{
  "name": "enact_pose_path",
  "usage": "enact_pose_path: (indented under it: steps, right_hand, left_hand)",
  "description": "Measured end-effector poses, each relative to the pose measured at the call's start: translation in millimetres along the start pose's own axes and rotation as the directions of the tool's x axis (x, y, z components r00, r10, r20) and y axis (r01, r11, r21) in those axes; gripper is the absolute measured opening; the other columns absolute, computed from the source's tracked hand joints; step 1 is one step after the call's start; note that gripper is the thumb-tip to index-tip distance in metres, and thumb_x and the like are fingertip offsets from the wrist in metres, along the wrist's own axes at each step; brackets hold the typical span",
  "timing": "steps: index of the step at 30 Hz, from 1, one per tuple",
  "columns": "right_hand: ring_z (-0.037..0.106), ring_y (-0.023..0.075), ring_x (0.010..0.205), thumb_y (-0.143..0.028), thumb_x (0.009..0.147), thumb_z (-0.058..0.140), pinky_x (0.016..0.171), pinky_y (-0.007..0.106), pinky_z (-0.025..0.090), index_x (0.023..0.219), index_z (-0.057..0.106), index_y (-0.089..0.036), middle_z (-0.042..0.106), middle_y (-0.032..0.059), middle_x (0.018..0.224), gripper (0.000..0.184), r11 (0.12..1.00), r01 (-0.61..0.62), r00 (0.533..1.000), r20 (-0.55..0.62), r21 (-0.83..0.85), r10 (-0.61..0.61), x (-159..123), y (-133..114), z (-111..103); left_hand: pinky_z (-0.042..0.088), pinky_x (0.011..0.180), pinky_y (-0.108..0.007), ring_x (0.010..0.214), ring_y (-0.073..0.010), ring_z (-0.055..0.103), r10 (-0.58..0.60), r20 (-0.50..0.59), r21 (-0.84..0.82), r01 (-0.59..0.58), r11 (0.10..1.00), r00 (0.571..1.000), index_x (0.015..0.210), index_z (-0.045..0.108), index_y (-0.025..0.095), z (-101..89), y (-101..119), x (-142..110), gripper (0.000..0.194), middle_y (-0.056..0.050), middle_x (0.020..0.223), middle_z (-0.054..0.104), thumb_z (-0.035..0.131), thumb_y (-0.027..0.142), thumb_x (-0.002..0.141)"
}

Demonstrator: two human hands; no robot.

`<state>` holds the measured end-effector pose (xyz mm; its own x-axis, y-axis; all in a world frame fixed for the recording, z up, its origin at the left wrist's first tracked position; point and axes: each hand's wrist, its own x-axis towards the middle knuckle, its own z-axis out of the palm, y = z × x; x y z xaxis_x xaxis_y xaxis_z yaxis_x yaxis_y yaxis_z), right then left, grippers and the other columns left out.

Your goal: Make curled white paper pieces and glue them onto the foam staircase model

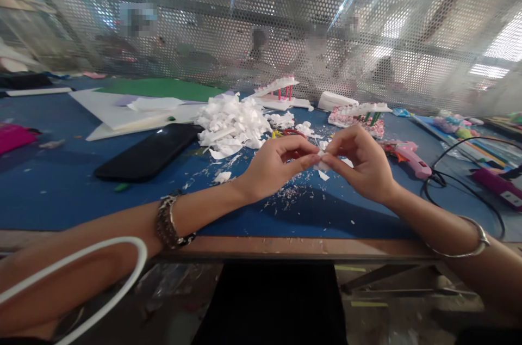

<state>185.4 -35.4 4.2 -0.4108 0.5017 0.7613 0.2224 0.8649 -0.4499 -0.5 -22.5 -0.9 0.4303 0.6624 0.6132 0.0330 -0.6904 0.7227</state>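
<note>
My left hand and my right hand meet over the blue table, fingertips pinched together. Between them is a small white scrap, which looks like paper or thin foam; the fingers cover most of it. Both hands are closed on this piece. Just behind my left hand rises a heap of torn white scraps. Small white crumbs are strewn on the table below the hands. A pair of scissors with yellow and red parts lies partly hidden behind my left hand.
A black phone lies left of the heap, before white and green sheets. Small white models on red and green posts stand at the back. At right are a pink glue gun, a black cable and a purple power strip.
</note>
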Motion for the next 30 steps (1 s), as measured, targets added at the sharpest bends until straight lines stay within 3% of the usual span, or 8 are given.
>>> enact_pose_path:
  steps: [5,8,14,19,24,30]
  right_hand:
    - [0.058,0.008,0.075,-0.013,0.083,0.06,0.071,0.022,0.049,0.096,0.058,-0.02,0.062,-0.0008,0.082,0.014,0.935,0.237,0.967,0.159,-0.262,-0.201,4,-2,-10]
    - [0.059,0.0107,0.08,-0.012,0.084,0.058,0.073,0.025,0.05,0.097,0.061,-0.019,0.066,0.0018,0.085,0.015,0.863,0.357,0.933,0.183,-0.357,-0.31,6,-2,-13]
    - [0.059,0.0114,0.076,-0.012,0.083,0.06,0.072,0.026,0.051,0.094,0.062,-0.017,0.066,0.0031,0.083,0.012,0.777,0.456,0.89,0.2,-0.435,-0.41,7,-3,-13]
    - [0.059,0.0108,0.074,-0.016,0.084,0.06,0.071,0.025,0.051,0.087,0.061,-0.017,0.064,0.0023,0.079,0.004,0.816,0.384,0.923,0.187,-0.433,-0.336,6,-1,-13]
    - [0.058,0.0073,0.067,-0.018,0.084,0.06,0.062,0.019,0.049,0.083,0.06,-0.016,0.062,0.0009,0.075,0.002,0.908,0.214,0.975,0.132,-0.359,-0.177,4,1,-10]
    - [0.056,0.0049,0.064,-0.016,0.08,0.065,0.061,0.016,0.046,0.077,0.06,-0.017,0.062,-0.0016,0.071,0.006,0.937,0.166,0.985,0.0,-0.309,-0.174,3,-5,-5]
  left_hand:
    - [0.042,0.054,-0.019,0.059,-0.0077,0.051,-0.113,0.014,-0.052,0.113,0.992,0.994,0.076,0.065,0.013,-2.6,-4,2,0.023,-0.001,0.068,0.061,0.065,0.036,0.076]
    - [0.041,0.055,-0.018,0.059,-0.0071,0.05,-0.133,0.058,-0.064,0.137,0.989,0.989,0.075,0.065,0.013,-3.9,-4,3,0.023,0.0,0.067,0.06,0.066,0.036,0.075]
    - [0.039,0.054,-0.018,0.057,-0.0061,0.049,-0.173,0.089,-0.081,0.18,0.98,0.981,0.073,0.064,0.012,-2.2,-4,4,0.021,0.001,0.065,0.059,0.067,0.033,0.074]
    - [0.04,0.054,-0.019,0.057,-0.0066,0.05,-0.144,0.08,-0.047,0.148,0.988,0.986,0.075,0.064,0.012,-1.3,-8,1,0.021,0.0,0.065,0.059,0.066,0.033,0.075]
    - [0.043,0.06,-0.019,0.064,-0.0082,0.054,0.022,0.023,0.021,-0.022,1.0,1.0,0.074,0.065,0.013,-0.1,-12,0,0.017,-0.001,0.069,0.061,0.064,0.03,0.078]
    - [0.045,0.059,-0.018,0.064,-0.0077,0.055,0.121,-0.038,0.014,-0.121,0.993,0.992,0.075,0.065,0.014,2.1,-7,-1,0.015,-0.001,0.069,0.062,0.065,0.029,0.079]
